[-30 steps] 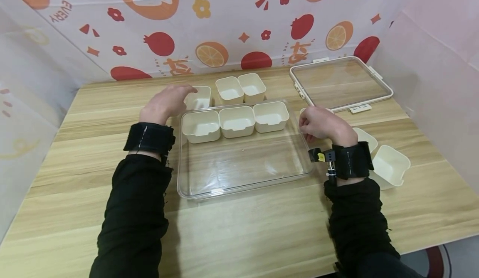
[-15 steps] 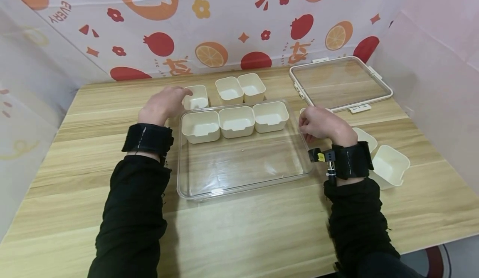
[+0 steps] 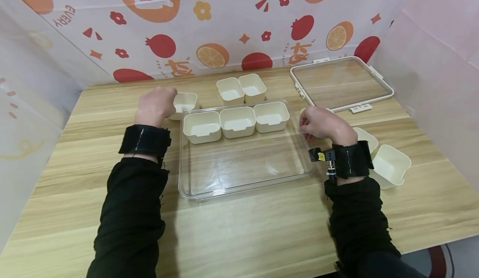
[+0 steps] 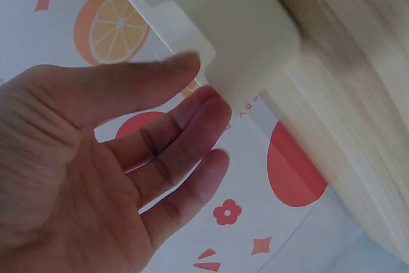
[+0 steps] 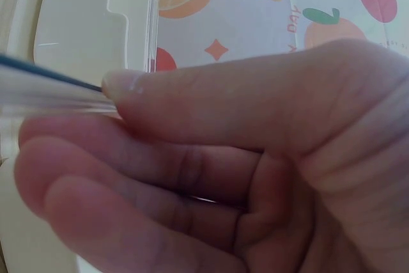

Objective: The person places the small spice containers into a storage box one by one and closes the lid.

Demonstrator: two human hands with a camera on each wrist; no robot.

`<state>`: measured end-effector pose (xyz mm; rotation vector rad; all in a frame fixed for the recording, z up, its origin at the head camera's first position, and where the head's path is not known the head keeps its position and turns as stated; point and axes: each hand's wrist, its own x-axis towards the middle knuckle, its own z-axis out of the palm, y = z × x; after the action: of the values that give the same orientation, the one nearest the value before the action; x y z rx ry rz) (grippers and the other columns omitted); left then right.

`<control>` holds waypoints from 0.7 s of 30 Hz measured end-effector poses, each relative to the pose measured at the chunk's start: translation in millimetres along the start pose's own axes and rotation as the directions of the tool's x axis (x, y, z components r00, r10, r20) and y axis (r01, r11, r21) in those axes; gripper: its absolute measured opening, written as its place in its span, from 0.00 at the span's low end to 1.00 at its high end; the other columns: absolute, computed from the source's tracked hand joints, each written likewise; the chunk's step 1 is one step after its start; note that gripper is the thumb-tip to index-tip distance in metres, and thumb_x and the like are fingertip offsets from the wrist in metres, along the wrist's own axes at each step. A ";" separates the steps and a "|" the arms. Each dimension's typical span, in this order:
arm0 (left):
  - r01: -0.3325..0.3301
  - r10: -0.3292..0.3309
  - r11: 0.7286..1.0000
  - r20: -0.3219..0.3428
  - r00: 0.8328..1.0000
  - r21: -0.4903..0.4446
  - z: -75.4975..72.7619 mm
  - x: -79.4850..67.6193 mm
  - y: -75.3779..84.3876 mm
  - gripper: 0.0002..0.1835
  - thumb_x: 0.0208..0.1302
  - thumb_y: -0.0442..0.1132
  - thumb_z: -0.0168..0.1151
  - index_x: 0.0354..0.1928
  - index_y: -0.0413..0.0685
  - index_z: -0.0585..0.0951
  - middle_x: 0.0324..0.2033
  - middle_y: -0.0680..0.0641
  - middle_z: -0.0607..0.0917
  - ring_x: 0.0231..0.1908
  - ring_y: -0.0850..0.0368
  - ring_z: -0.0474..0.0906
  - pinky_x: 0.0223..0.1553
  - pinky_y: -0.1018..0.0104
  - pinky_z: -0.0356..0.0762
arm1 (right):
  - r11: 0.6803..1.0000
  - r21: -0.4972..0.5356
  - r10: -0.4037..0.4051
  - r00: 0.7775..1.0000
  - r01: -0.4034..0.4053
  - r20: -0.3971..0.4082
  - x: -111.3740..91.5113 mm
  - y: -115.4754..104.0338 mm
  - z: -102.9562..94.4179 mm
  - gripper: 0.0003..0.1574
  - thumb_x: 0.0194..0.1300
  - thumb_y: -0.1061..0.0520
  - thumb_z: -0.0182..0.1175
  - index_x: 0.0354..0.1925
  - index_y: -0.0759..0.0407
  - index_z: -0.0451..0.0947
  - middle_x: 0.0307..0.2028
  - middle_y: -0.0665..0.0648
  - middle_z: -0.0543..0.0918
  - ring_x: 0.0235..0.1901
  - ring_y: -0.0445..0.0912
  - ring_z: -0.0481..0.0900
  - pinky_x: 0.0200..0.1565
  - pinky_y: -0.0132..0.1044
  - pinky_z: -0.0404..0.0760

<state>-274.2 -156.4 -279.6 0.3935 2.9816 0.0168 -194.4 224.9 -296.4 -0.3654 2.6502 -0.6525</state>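
My left hand pinches the rim of a small cream plastic bin just beyond the back left corner of a clear tray. In the left wrist view the thumb and forefinger meet at the rim of this bin, beside its notch; the other fingers are bent and apart. Three cream bins stand in a row along the tray's back wall. My right hand grips the tray's right side. Up close in the right wrist view, its thumb lies on the clear edge, with bent fingers below.
Two cream bins stand behind the tray. More bins sit to the right, partly hidden by my right hand and wrist. A clear lid with a white frame and clips lies at the back right, near the printed cloth.
My left hand has moved the cream bin left and turned it, away from the two bins at the back. My right hand stays on the tray's side.
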 end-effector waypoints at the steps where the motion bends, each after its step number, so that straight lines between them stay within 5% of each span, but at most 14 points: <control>1: 0.002 -0.002 1.000 0.009 1.000 -0.012 0.3 -0.4 -0.5 0.17 0.50 0.24 0.49 0.45 0.37 0.73 0.37 0.33 0.76 0.33 0.42 0.71 0.27 0.46 0.72 | 1.000 -0.003 0.001 1.000 -0.001 -0.001 0.0 0.0 0.2 0.07 0.62 0.64 0.51 0.31 0.67 0.74 0.21 0.57 0.79 0.21 0.45 0.77 0.27 0.39 0.78; 8: 0.021 -0.016 0.997 0.060 0.998 -0.075 4.0 -2.2 -1.2 0.21 0.47 0.28 0.60 0.47 0.37 0.72 0.37 0.33 0.76 0.33 0.42 0.70 0.26 0.47 0.72 | 1.000 -0.002 0.001 1.000 -0.001 -0.001 -0.9 0.3 1.3 0.07 0.62 0.64 0.51 0.31 0.67 0.74 0.21 0.58 0.79 0.21 0.45 0.77 0.27 0.39 0.78; 11: 0.028 -0.023 0.996 0.055 0.998 -0.080 5.3 -2.1 -2.1 0.30 0.47 0.32 0.64 0.55 0.37 0.67 0.43 0.30 0.73 0.39 0.38 0.69 0.32 0.43 0.73 | 1.000 0.000 -0.001 1.000 0.001 -0.002 -0.7 1.3 1.9 0.06 0.62 0.65 0.51 0.30 0.66 0.74 0.21 0.58 0.79 0.21 0.45 0.77 0.27 0.39 0.78; 16: 0.030 -0.027 0.995 0.033 0.999 -0.096 5.7 -3.0 -9.0 0.50 0.47 0.40 0.67 0.67 0.40 0.46 0.57 0.24 0.55 0.55 0.27 0.49 0.51 0.32 0.57 | 1.000 0.025 0.002 1.000 -0.002 -0.003 0.1 1.8 3.3 0.06 0.61 0.66 0.51 0.30 0.67 0.74 0.21 0.58 0.79 0.20 0.45 0.77 0.26 0.39 0.79; 21: 0.014 -0.004 0.990 0.072 0.997 -0.144 9.2 -5.5 -17.8 0.53 0.47 0.40 0.68 0.68 0.40 0.42 0.62 0.26 0.51 0.58 0.27 0.44 0.54 0.30 0.48 | 1.000 0.026 0.011 1.000 -0.011 -0.006 0.0 3.5 4.3 0.06 0.61 0.66 0.51 0.29 0.67 0.73 0.20 0.58 0.79 0.20 0.45 0.77 0.26 0.39 0.79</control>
<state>-272.3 -175.1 -288.6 0.3549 2.8885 0.2115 -193.1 226.2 -301.6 -0.3416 2.6455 -0.6846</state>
